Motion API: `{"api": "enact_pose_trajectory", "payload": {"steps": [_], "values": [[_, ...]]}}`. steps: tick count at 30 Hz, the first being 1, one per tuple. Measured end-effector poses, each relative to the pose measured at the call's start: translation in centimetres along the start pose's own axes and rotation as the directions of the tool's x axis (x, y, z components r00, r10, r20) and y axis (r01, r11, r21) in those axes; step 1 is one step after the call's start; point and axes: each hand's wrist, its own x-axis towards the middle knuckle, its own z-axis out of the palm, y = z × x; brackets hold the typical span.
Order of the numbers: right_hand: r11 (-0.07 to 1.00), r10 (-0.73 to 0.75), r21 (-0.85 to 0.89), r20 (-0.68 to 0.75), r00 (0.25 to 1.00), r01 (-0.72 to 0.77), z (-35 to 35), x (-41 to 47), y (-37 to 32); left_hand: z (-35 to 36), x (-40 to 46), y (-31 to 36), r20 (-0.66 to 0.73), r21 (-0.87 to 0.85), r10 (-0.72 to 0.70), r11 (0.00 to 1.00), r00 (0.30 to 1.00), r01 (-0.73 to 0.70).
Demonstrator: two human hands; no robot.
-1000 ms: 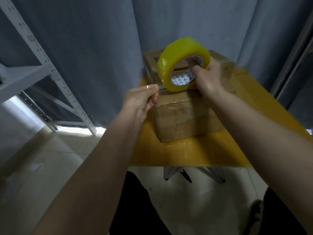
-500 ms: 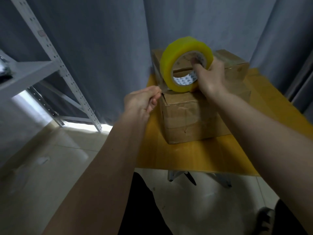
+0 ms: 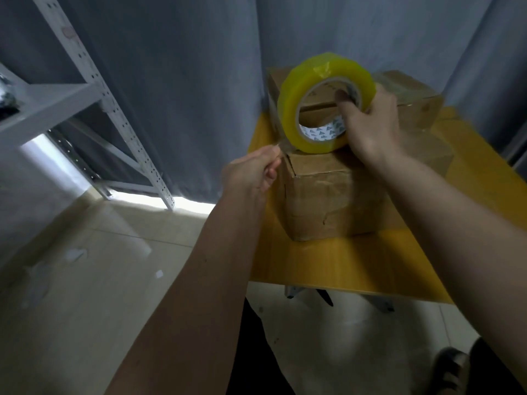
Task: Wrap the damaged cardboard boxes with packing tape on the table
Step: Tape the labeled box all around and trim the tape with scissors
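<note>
Yellow tape roll (image 3: 291, 109) stands upright atop creased cardboard box (image 3: 328, 195).

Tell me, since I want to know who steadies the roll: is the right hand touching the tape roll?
Touching. The head view shows the right hand gripping the tape roll, fingers hooked through its core.

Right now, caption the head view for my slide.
Right hand holds yellow tape roll over cardboard box; left hand pinches the tape end.
</note>
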Motion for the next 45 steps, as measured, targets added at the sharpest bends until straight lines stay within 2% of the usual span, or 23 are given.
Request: {"api": "enact_pose_trajectory", "payload": {"steps": [7, 17, 19, 21, 23, 26, 28, 30, 31, 32, 33, 34, 35, 36, 38, 39, 43, 45], "values": [[1.000, -0.002, 0.026, 0.000, 1.000, 0.002, -0.1, 0.0, 0.3, -1.1, -0.2, -0.3, -0.023, 0.058, 0.061, 0.996, 0.998, -0.060], [0.999, -0.039, 0.004, 0.003, 0.999, 0.039, 0.3, 0.0, 0.5, -2.0, 0.3, -2.3, 0.049, 0.118, -0.029, 0.993, 0.998, 0.023], [0.999, -0.050, -0.003, -0.017, 0.999, 0.050, 0.4, -0.1, 0.6, -2.1, 0.6, -2.5, 0.016, 0.140, 0.001, 0.990, 1.000, -0.003], [0.998, -0.057, -0.010, -0.041, 0.998, 0.057, 0.5, -0.1, 0.6, -2.0, 0.7, -3.0, -0.059, 0.244, 0.040, 0.970, 0.997, -0.024], [0.998, -0.063, -0.013, -0.061, 0.996, 0.062, 0.5, -0.1, 0.7, -2.3, 0.5, -4.3, -0.083, 0.316, -0.013, 0.948, 0.996, 0.039], [0.998, -0.060, -0.007, -0.055, 0.997, 0.060, 0.5, -0.1, 0.7, -2.8, -0.2, -7.0, -0.133, 0.330, -0.186, 0.918, 0.974, 0.220], [0.998, -0.063, -0.011, -0.058, 0.996, 0.062, 0.5, 0.0, 0.7, -2.2, -0.1, -7.2, -0.212, 0.394, -0.134, 0.895, 0.968, 0.210], [0.998, -0.063, -0.021, -0.056, 0.996, 0.062, 0.4, -0.1, 0.8, -1.5, 0.4, -6.4, -0.290, 0.435, 0.084, 0.899, 0.953, 0.053], [0.998, -0.061, -0.028, -0.053, 0.997, 0.059, 0.4, -0.1, 0.8, -1.1, 0.5, -5.8, -0.239, 0.433, 0.224, 0.896, 0.945, -0.103], [0.998, -0.053, -0.033, -0.052, 0.997, 0.052, 0.4, 0.0, 0.8, -0.5, 0.4, -5.1, -0.095, 0.403, 0.348, 0.870, 0.933, -0.284], [0.999, -0.041, -0.035, -0.051, 0.998, 0.039, 0.3, 0.0, 0.8, 0.1, 0.2, -4.6, 0.092, 0.340, 0.408, 0.845, 0.908, -0.413], [0.999, -0.026, -0.039, -0.051, 0.998, 0.024, 0.3, 0.0, 0.8, 0.7, -0.2, -4.4, 0.264, 0.293, 0.386, 0.841, 0.884, -0.455], [0.999, -0.012, -0.045, -0.047, 0.999, 0.010, 0.3, 0.1, 0.8, 0.9, -0.3, -4.5, 0.374, 0.317, 0.308, 0.844, 0.875, -0.433], [0.999, 0.004, -0.050, -0.039, 0.999, -0.006, 0.2, 0.1, 0.8, 0.6, -0.3, -4.7, 0.422, 0.378, 0.204, 0.846, 0.883, -0.376], [0.998, 0.043, -0.034, -0.011, 0.999, -0.043, 0.1, 0.1, 0.7, -0.2, -0.2, -4.7, 0.417, 0.512, -0.008, 0.828, 0.909, -0.228], [0.998, 0.061, -0.023, 0.009, 0.998, -0.061, 0.0, 0.0, 0.7, -0.7, 0.0, -4.6, 0.423, 0.548, -0.052, 0.810, 0.905, -0.210], [0.997, 0.069, -0.026, 0.024, 0.997, -0.069, -0.1, -0.3, 0.6, 0.3, 1.9, -1.7, 0.538, 0.574, 0.176, 0.640, 0.824, -0.511], [0.998, 0.050, -0.031, 0.025, 0.998, -0.049, -0.1, -0.4, 0.6, 1.2, 2.6, -0.9, 0.578, 0.632, 0.112, 0.565, 0.808, -0.530]]}}
